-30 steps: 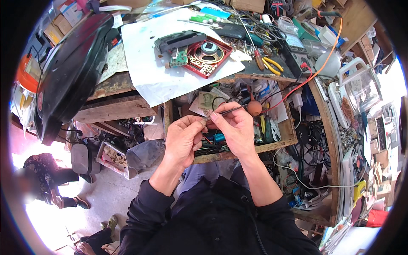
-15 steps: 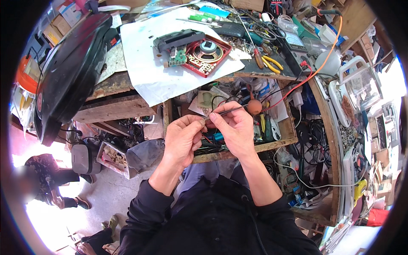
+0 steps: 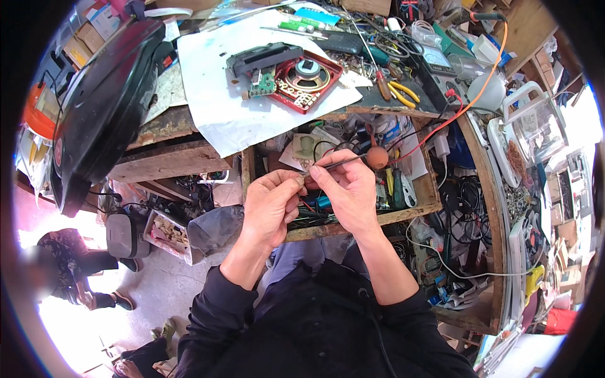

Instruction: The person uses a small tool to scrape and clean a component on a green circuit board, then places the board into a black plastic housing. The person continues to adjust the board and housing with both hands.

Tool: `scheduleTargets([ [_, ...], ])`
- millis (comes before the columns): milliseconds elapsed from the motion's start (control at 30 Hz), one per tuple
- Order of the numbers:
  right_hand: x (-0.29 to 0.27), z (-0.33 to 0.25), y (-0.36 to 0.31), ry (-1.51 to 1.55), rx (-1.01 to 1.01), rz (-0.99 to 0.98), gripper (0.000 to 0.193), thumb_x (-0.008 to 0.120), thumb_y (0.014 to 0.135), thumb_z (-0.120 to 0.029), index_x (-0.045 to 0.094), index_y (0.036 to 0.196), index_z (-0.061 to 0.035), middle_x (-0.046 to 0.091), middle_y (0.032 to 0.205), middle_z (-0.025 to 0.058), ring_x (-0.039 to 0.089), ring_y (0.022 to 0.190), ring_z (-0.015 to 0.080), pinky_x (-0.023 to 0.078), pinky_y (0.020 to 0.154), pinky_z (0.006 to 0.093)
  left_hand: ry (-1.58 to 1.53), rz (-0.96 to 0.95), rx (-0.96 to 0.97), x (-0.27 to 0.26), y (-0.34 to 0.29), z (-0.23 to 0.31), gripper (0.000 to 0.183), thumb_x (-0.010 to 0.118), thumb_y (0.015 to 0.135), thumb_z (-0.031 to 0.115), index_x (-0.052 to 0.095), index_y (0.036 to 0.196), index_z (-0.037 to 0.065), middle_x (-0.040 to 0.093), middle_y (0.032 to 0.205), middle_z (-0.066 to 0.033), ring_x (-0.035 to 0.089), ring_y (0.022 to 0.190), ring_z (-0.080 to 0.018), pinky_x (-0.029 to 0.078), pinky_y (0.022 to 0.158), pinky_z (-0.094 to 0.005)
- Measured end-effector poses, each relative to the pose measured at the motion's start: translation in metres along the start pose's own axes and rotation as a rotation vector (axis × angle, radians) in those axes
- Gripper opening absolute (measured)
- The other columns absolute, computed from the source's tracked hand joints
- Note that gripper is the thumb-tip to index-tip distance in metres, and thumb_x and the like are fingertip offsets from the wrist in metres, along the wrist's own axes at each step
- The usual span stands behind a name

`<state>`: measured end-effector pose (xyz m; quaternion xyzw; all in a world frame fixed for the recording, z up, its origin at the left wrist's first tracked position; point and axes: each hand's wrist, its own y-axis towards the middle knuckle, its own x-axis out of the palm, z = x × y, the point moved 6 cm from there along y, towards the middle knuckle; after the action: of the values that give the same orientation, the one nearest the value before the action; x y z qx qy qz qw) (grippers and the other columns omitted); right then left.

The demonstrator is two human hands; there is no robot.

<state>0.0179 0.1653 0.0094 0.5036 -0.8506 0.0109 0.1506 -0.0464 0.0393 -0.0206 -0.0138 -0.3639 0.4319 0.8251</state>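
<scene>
Over the open drawer (image 3: pixel 353 228), my two hands meet fingertip to fingertip. My right hand (image 3: pixel 350 192) is closed on a thin dark rod (image 3: pixel 345 162), which slants up to the right toward a round brown knob (image 3: pixel 377 158); whether the two are joined I cannot tell. My left hand (image 3: pixel 271 205) pinches thumb against finger at the rod's lower end, and what lies between those fingertips is too small to make out. On white paper (image 3: pixel 214 120) beyond them sit an opened red speaker housing (image 3: pixel 307 82), a green circuit board (image 3: pixel 262 83) and a dark grey casing (image 3: pixel 265 58).
Tools and cables fill the drawer. Yellow-handled pliers (image 3: pixel 403 94) and a screwdriver (image 3: pixel 383 85) lie on the bench by a meter (image 3: pixel 436 60). An orange cable (image 3: pixel 486 85) crosses at right. A large black case (image 3: pixel 110 113) stands at left, and a person (image 3: pixel 69 268) is beyond it.
</scene>
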Motion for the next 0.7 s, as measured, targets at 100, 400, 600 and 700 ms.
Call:
scheduleTargets([
  [100, 0.0005, -0.0007, -0.0003, 0.0, 0.009, 0.002, 0.012, 0.066, 0.094, -0.002, 0.059, 0.102, 0.0022, 0.067, 0.09, 0.006, 0.066, 0.08, 0.0097, 0.056, 0.073, 0.0242, 0.008, 0.004, -0.002, -0.0009, 0.0005, -0.0003, 0.005, 0.063, 0.091, 0.004, 0.063, 0.095, 0.0, 0.064, 0.078, -0.0042, 0.044, 0.05, -0.0032, 0.03, 0.041, -0.0191],
  [400, 0.0008, -0.0011, -0.0007, -0.014, 0.003, 0.004, 0.012, 0.067, 0.094, -0.002, 0.059, 0.102, 0.0022, 0.067, 0.09, 0.0058, 0.066, 0.081, 0.0093, 0.055, 0.073, 0.0236, 0.01, 0.016, -0.003, -0.0007, 0.0001, -0.0001, 0.005, 0.063, 0.091, 0.004, 0.063, 0.095, 0.0, 0.064, 0.078, -0.0043, 0.044, 0.05, -0.0032, 0.031, 0.041, -0.0189],
  [600, -0.0014, 0.0016, -0.0004, -0.009, -0.004, 0.019, 0.012, 0.067, 0.094, -0.002, 0.059, 0.102, 0.0021, 0.067, 0.089, 0.0062, 0.067, 0.08, 0.0099, 0.056, 0.073, 0.0238, 0.008, -0.002, -0.003, 0.0004, -0.0002, 0.0002, 0.005, 0.063, 0.091, 0.004, 0.063, 0.094, 0.0, 0.064, 0.078, -0.0044, 0.045, 0.051, -0.0032, 0.031, 0.041, -0.0189],
  [700, -0.0011, 0.001, 0.0008, 0.003, 0.011, 0.019, 0.013, 0.067, 0.094, -0.002, 0.059, 0.102, 0.0021, 0.068, 0.089, 0.0068, 0.067, 0.08, 0.0106, 0.056, 0.072, 0.0244, 0.002, -0.012, -0.007, -0.0004, 0.0003, 0.0002, 0.005, 0.063, 0.092, 0.005, 0.063, 0.094, 0.0, 0.064, 0.078, -0.0043, 0.045, 0.051, -0.0032, 0.032, 0.041, -0.019],
])
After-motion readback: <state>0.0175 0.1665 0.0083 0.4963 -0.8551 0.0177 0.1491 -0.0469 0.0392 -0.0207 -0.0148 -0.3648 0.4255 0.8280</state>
